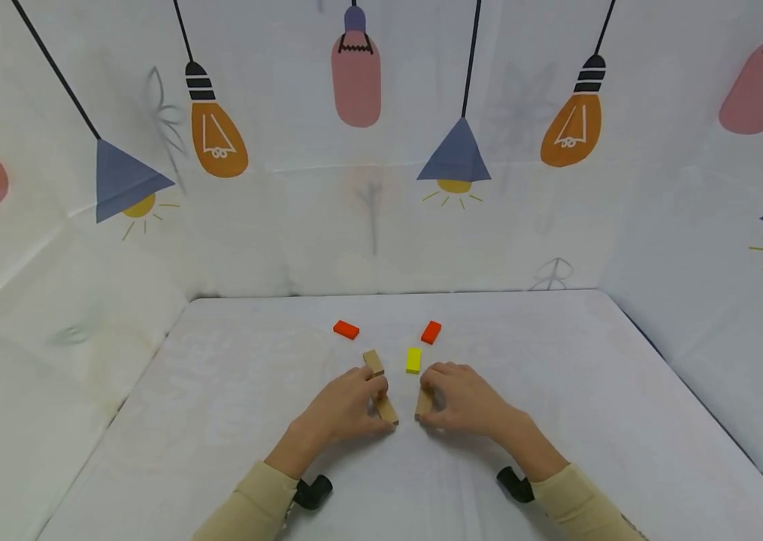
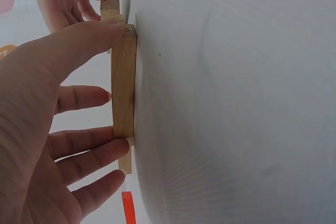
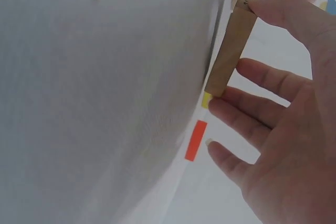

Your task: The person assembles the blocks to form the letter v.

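My left hand pinches a plain wooden block lengthwise, thumb at the near end and fingertips at the far end. Just beyond it lies another wooden block, close to the left fingers. My right hand holds a third wooden block in the same way, between its thumb and fingers. The two held blocks face each other across a small gap, low over the white table. A yellow block lies a little beyond the right fingers.
Two red blocks lie farther back on the table, one red block to the left and one red block to the right. A white sheet printed with lamps and bulbs hangs behind and along the sides.
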`<state>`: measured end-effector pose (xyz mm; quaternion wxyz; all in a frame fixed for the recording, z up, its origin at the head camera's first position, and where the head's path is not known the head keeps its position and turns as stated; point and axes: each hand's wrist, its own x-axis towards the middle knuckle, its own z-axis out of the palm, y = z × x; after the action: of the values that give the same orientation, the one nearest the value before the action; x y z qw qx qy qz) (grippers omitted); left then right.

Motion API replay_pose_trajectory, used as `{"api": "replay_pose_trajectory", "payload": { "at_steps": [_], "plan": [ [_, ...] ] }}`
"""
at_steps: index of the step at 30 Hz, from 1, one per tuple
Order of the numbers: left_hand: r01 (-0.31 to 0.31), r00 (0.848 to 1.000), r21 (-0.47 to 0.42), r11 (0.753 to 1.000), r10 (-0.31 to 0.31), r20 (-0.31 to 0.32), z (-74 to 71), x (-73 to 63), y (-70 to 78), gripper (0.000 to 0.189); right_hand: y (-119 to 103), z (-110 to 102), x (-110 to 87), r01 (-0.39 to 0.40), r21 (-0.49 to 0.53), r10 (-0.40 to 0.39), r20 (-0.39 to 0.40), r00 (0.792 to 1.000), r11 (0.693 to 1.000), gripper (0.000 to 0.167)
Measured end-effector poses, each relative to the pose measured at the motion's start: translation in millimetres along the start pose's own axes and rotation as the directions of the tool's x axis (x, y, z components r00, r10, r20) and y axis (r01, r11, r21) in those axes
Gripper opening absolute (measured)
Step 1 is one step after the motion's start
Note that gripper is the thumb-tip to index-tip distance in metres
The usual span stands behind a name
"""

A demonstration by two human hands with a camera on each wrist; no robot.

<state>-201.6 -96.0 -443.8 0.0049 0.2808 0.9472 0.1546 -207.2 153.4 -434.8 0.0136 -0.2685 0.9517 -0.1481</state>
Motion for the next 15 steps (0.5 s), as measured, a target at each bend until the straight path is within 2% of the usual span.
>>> {"api": "replay_pose_trajectory", "payload": {
  "at_steps": [15],
  "plan": [
    [-0.008,0.999,0.009,1.0,0.008,-0.034,2.6,0.1,-0.2,0.042,-9.5,5.8,4.4,-0.005,-0.006,0.005,-0.032,0.999,1.0,0.032]
  ]
}}
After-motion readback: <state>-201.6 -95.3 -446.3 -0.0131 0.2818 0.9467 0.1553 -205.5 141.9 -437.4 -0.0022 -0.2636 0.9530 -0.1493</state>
